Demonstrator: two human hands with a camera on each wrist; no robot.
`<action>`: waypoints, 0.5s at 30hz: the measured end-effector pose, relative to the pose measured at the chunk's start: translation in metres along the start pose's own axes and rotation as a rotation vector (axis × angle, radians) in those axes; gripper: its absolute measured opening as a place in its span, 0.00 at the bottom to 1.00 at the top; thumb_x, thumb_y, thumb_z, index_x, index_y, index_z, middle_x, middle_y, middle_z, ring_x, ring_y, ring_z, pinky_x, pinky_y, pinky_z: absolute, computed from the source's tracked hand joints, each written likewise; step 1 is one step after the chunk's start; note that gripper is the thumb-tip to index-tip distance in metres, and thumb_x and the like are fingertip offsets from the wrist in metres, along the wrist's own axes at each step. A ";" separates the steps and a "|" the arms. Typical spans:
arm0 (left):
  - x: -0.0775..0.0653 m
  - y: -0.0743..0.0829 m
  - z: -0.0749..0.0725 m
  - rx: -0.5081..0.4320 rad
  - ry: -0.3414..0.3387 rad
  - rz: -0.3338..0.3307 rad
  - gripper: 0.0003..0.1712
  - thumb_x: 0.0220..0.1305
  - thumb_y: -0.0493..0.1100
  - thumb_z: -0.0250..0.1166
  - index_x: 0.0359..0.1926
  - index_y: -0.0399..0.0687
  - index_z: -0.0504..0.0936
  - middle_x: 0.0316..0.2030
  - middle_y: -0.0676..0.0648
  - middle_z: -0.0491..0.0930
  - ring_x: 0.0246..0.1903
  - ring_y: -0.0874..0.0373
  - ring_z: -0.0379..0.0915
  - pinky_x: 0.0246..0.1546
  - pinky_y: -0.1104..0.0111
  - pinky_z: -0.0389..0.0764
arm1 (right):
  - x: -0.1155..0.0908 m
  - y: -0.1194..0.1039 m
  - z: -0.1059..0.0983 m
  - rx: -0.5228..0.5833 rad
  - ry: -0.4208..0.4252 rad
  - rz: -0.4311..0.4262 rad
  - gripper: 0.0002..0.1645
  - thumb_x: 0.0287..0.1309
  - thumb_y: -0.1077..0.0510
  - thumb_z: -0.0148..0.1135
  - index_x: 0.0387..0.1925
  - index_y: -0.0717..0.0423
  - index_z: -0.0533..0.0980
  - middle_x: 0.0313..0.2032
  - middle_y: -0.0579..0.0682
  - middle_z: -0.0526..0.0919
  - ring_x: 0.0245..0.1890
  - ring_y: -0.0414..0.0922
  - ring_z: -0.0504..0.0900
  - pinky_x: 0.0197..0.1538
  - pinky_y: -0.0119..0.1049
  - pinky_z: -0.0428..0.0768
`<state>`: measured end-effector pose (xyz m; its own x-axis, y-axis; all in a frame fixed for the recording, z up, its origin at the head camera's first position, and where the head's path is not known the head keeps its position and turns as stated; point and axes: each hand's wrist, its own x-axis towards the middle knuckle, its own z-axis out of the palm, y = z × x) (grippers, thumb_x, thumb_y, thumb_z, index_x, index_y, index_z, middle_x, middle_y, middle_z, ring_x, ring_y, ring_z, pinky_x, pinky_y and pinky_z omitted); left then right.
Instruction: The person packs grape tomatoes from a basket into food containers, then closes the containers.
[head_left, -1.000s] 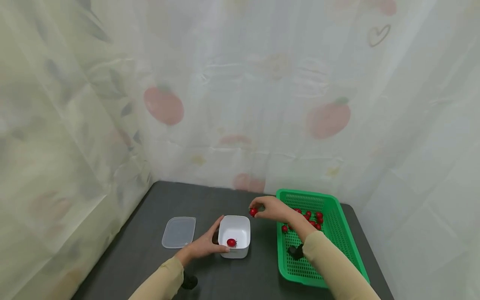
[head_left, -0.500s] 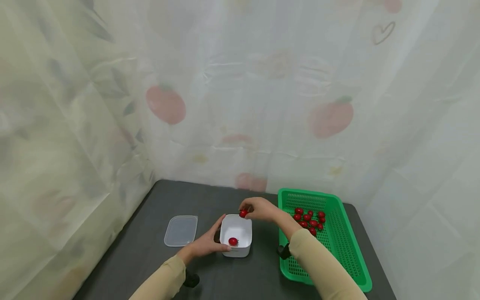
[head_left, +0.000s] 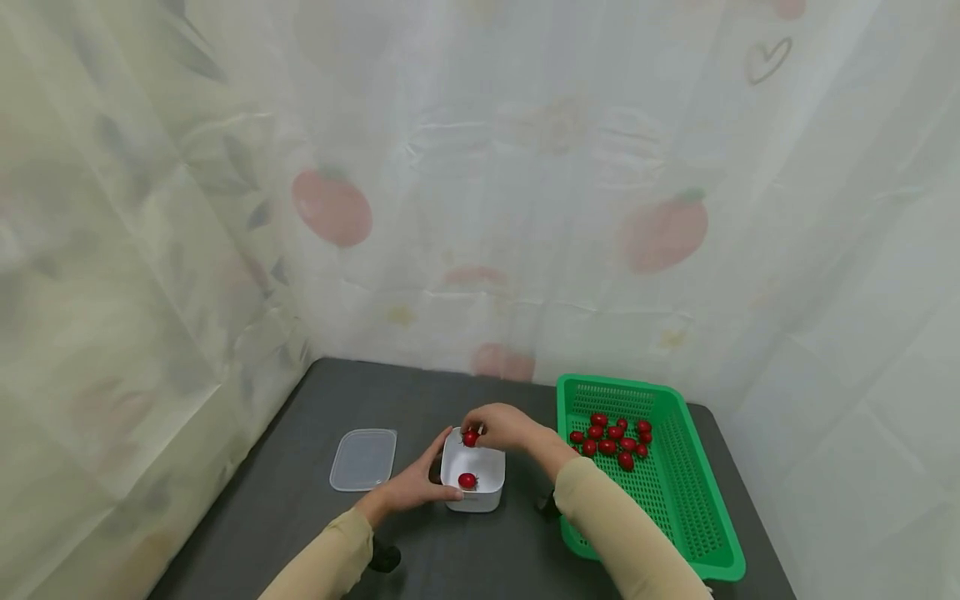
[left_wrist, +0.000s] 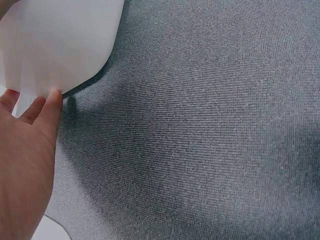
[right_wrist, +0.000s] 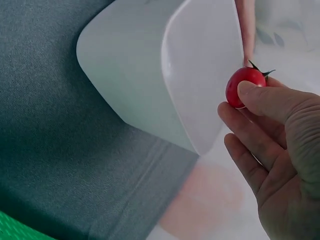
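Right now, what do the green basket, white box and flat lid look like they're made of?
Green basket: likely molded plastic, slightly glossy, finely perforated. White box: smooth, satiny, plastic or perhaps ceramic; faint highlights. Flat lid: probably translucent plastic; the dark table shows through.

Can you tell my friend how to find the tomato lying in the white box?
On the dark table, look left of the green basket for the white box that the left hand holds. Inside, near its front edge, lies one small red tomato. It lies loose, while another tomato is pinched by the right hand and the other tomatoes lie in the basket.
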<state>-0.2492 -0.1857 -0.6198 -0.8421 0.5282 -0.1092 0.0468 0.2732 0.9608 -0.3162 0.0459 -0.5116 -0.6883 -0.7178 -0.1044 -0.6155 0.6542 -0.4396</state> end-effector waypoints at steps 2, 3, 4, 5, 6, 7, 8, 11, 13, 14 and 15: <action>0.000 0.001 0.000 0.000 -0.002 0.003 0.66 0.64 0.48 0.74 0.82 0.61 0.30 0.79 0.39 0.43 0.70 0.39 0.59 0.64 0.49 0.72 | 0.003 0.000 0.005 -0.020 -0.010 0.003 0.14 0.64 0.61 0.69 0.50 0.46 0.85 0.41 0.38 0.84 0.40 0.37 0.79 0.47 0.33 0.80; -0.001 0.001 0.000 0.000 -0.002 0.003 0.66 0.64 0.48 0.74 0.82 0.61 0.31 0.79 0.39 0.43 0.70 0.39 0.58 0.64 0.49 0.72 | 0.004 0.000 0.007 -0.033 -0.017 0.006 0.14 0.64 0.61 0.69 0.50 0.45 0.85 0.40 0.38 0.84 0.40 0.37 0.79 0.47 0.33 0.80; -0.001 0.002 0.000 -0.003 -0.003 -0.002 0.66 0.64 0.48 0.75 0.82 0.62 0.31 0.79 0.40 0.42 0.71 0.39 0.58 0.64 0.49 0.72 | 0.005 0.000 0.009 -0.043 -0.021 0.010 0.14 0.64 0.61 0.69 0.49 0.45 0.85 0.40 0.37 0.83 0.39 0.37 0.78 0.46 0.32 0.80; -0.001 0.002 0.000 -0.004 -0.004 -0.004 0.66 0.64 0.48 0.74 0.82 0.62 0.31 0.80 0.40 0.42 0.71 0.39 0.57 0.64 0.49 0.71 | 0.005 0.000 0.011 -0.055 -0.029 0.016 0.13 0.64 0.61 0.69 0.49 0.45 0.85 0.39 0.37 0.83 0.38 0.37 0.78 0.46 0.32 0.80; -0.001 0.003 0.000 -0.006 -0.004 -0.005 0.66 0.64 0.48 0.75 0.82 0.62 0.31 0.80 0.40 0.41 0.72 0.39 0.56 0.64 0.49 0.71 | 0.006 -0.001 0.013 -0.065 -0.033 0.022 0.13 0.64 0.61 0.69 0.49 0.45 0.85 0.39 0.37 0.83 0.38 0.37 0.78 0.46 0.32 0.80; -0.001 0.003 0.000 -0.010 -0.002 -0.006 0.66 0.64 0.48 0.75 0.82 0.62 0.31 0.80 0.40 0.41 0.72 0.39 0.56 0.64 0.48 0.71 | 0.007 -0.001 0.014 -0.075 -0.038 0.029 0.13 0.64 0.61 0.69 0.48 0.45 0.85 0.38 0.37 0.83 0.37 0.37 0.78 0.46 0.32 0.80; -0.001 0.003 0.000 -0.011 -0.002 -0.007 0.66 0.64 0.48 0.75 0.82 0.62 0.31 0.80 0.40 0.41 0.72 0.39 0.55 0.64 0.48 0.71 | 0.007 -0.003 0.016 -0.082 -0.044 0.036 0.12 0.64 0.61 0.69 0.48 0.46 0.85 0.38 0.38 0.83 0.37 0.37 0.78 0.45 0.32 0.80; -0.002 0.003 -0.001 -0.010 -0.001 -0.009 0.66 0.64 0.48 0.75 0.82 0.62 0.32 0.80 0.40 0.41 0.72 0.39 0.55 0.65 0.48 0.70 | 0.008 -0.007 0.019 -0.115 -0.061 0.055 0.11 0.64 0.61 0.69 0.46 0.46 0.86 0.37 0.38 0.83 0.36 0.37 0.77 0.44 0.32 0.80; -0.002 0.003 -0.001 -0.008 0.000 -0.009 0.66 0.63 0.48 0.75 0.83 0.61 0.32 0.80 0.40 0.41 0.72 0.38 0.55 0.64 0.47 0.70 | 0.008 -0.009 0.022 -0.138 -0.070 0.057 0.10 0.64 0.61 0.70 0.45 0.46 0.86 0.36 0.38 0.83 0.35 0.37 0.77 0.44 0.32 0.80; -0.003 0.003 -0.001 -0.005 0.001 -0.009 0.66 0.63 0.48 0.75 0.83 0.61 0.32 0.80 0.40 0.41 0.72 0.38 0.55 0.65 0.47 0.70 | 0.008 -0.010 0.023 -0.148 -0.073 0.055 0.10 0.63 0.61 0.70 0.45 0.46 0.86 0.36 0.38 0.83 0.35 0.37 0.76 0.44 0.32 0.80; -0.003 0.003 -0.001 -0.001 0.003 -0.010 0.66 0.63 0.48 0.75 0.83 0.61 0.32 0.80 0.40 0.40 0.72 0.38 0.54 0.65 0.47 0.69 | 0.008 -0.012 0.024 -0.160 -0.076 0.052 0.10 0.64 0.60 0.70 0.45 0.46 0.86 0.36 0.38 0.83 0.35 0.37 0.76 0.43 0.32 0.80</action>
<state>-0.2469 -0.1876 -0.6163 -0.8442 0.5229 -0.1181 0.0377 0.2775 0.9600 -0.3056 0.0266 -0.5289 -0.6935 -0.6941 -0.1934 -0.6373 0.7161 -0.2846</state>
